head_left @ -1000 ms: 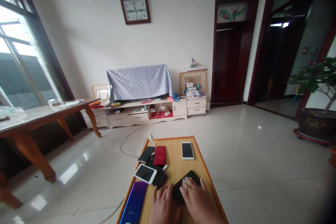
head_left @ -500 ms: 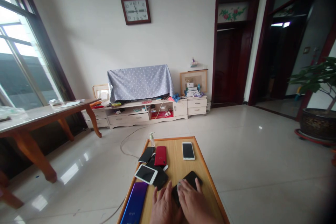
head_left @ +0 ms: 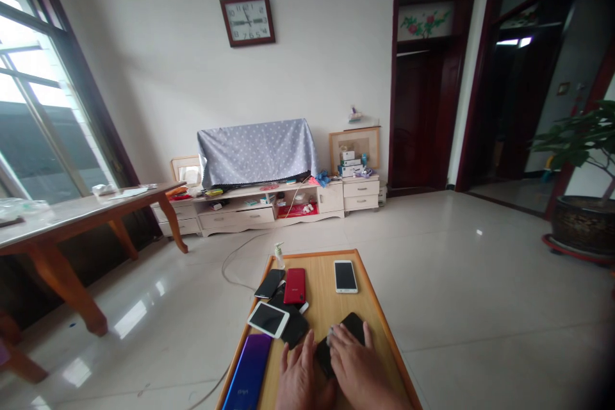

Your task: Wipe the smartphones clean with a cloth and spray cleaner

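Note:
A black phone (head_left: 353, 325) lies on the wood-topped table in front of me. My right hand (head_left: 358, 362) rests over it, fingers pressed down on a small pale wad (head_left: 330, 336) that looks like a wipe or tissue. Beside the phone's near left end is my left hand (head_left: 298, 375), with its fingers stretched out; its thumb side is partly hidden, so contact with the phone cannot be made out. Left of that hand lies a blue-purple phone (head_left: 247, 371). Further up are a white phone (head_left: 268, 319), a red phone (head_left: 295, 286) and dark phones (head_left: 270, 284), some overlapping.
Another white phone (head_left: 346, 277) lies at the table's far right. A pump bottle (head_left: 279, 256) stands at the far left corner. The table's raised orange rim (head_left: 384, 323) runs along its side. A cable (head_left: 225, 269) trails over the floor. A larger table (head_left: 139, 195) stands to the left.
My right hand has shifted slightly right and down over the black phone, with the pale wad under its fingers. My left hand stays nearly in place.

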Tool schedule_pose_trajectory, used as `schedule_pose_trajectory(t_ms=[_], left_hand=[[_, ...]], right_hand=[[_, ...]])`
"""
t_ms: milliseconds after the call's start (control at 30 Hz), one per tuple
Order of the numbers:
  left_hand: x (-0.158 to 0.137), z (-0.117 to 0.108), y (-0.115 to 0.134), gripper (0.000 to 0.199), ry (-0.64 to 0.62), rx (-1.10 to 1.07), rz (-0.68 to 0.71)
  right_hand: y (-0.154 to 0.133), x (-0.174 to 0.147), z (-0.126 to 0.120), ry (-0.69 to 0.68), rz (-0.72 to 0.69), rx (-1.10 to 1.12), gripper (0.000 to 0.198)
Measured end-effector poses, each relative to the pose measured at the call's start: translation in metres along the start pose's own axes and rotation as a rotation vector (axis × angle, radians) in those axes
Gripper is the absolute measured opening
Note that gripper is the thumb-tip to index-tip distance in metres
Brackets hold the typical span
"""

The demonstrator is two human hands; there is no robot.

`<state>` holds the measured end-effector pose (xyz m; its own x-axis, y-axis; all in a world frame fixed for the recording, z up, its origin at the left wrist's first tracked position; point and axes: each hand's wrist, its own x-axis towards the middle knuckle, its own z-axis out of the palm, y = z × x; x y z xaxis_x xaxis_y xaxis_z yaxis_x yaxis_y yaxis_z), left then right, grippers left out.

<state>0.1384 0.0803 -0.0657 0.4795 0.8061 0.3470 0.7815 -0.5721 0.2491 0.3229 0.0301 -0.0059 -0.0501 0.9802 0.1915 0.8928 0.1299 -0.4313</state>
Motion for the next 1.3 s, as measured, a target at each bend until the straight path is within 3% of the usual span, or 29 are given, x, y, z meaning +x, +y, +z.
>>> schedule_pose_trajectory(t_ms=[100,200,467,733,1000,1200,1300], left_hand=[[-0.001,-0.001,0.000,0.088,-0.005,-0.009,0.018],[0.001,-0.005,0.002,0.081,-0.026,-0.010,0.023],[0.005,-0.017,0.014,0.059,-0.077,-0.034,-0.056],[0.005,-0.016,0.014,0.067,-0.036,-0.054,-0.039],[0.007,-0.013,0.015,0.055,-0.027,-0.089,-0.060],[0.006,-0.011,0.010,0.056,-0.039,-0.060,-0.015],[0.006,-0.010,0.011,0.056,-0.038,-0.041,-0.038]], right_hand=[[0.026,0.004,-0.003,0.083,0.138,-0.106,0.047],[0.030,0.002,0.001,0.114,0.174,-0.151,0.049],[-0.013,-0.017,0.023,-0.107,-0.108,0.065,0.046],[0.025,-0.009,-0.007,0.096,0.134,-0.145,0.048],[0.003,-0.025,0.021,-0.098,-0.095,0.024,0.044],[0.022,-0.025,-0.012,0.082,0.090,-0.095,0.044],[0.031,-0.023,-0.008,0.144,0.094,-0.159,0.044]])
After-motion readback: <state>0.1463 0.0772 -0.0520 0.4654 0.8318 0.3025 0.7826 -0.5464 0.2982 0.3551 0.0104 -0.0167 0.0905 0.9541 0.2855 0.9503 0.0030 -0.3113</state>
